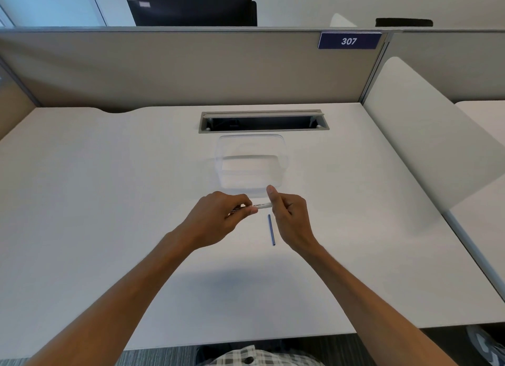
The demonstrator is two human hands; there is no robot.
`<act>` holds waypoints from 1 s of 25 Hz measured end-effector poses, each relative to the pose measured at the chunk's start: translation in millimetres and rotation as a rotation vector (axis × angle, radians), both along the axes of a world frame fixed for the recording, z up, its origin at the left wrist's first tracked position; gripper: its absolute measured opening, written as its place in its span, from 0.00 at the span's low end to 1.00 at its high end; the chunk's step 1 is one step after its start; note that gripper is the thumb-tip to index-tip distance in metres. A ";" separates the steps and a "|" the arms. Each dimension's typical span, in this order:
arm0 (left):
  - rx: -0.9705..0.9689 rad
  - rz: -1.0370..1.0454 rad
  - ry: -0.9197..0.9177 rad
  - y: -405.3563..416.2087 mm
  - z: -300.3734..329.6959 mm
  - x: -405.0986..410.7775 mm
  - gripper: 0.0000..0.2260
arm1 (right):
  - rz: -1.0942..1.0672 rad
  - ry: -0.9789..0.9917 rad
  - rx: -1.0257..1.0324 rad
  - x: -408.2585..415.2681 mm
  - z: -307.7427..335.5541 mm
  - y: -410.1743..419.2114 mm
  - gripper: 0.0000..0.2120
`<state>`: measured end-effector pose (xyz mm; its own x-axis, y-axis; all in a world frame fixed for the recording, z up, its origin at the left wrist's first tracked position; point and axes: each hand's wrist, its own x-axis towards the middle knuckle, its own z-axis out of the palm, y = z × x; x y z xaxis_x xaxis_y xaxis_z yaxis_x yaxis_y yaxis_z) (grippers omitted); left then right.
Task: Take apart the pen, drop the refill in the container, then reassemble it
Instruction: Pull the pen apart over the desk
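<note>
Two hands hold one slim white marker barrel (258, 206) level over the smooth white desk (109, 201); the left hand (218, 218) pinches its printed left part; the right hand (287, 215) curls round its right end, thumb up; a thin blue refill (271, 230) lies just below the grip; the clear rectangular plastic container (252, 160) sits just beyond.
</note>
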<state>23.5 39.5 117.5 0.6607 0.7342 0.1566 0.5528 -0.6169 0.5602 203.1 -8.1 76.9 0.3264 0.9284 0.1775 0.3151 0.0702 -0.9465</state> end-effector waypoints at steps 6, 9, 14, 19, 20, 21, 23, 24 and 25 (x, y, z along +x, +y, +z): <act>0.239 0.004 0.083 -3.3 -0.7 2.8 0.10 | -0.027 -0.046 -0.106 -2.0 2.0 3.8 0.32; 0.151 0.001 0.037 -2.0 -1.2 4.2 0.10 | -0.015 -0.011 -0.048 -1.4 3.8 4.5 0.31; -0.121 -0.060 -0.012 6.8 4.9 4.2 0.12 | 0.026 0.015 0.033 -1.3 5.6 2.5 0.29; -0.161 -0.059 -0.011 10.8 7.3 3.0 0.11 | 0.097 0.016 0.045 -1.0 5.7 1.8 0.23; -0.146 -0.052 -0.005 10.9 6.7 2.7 0.10 | 0.099 0.017 0.031 -0.6 5.5 1.4 0.23; -0.136 -0.048 -0.003 10.6 6.0 2.5 0.10 | 0.096 0.014 0.016 -0.2 5.6 0.9 0.23; -0.125 -0.053 -0.007 9.7 5.2 1.8 0.07 | 0.095 0.011 0.001 0.6 6.4 0.1 0.23; -0.115 -0.058 -0.013 9.3 5.0 1.4 0.06 | 0.094 0.008 -0.001 1.1 6.7 0.1 0.23; -0.096 -0.060 -0.022 9.1 4.9 1.0 0.05 | 0.093 0.004 -0.004 1.9 6.7 0.6 0.23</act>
<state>24.5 48.6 122.4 0.7010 0.7057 0.1025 0.5033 -0.5914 0.6301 205.1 -7.6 83.6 0.2394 0.9554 0.1727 0.3033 0.0954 -0.9481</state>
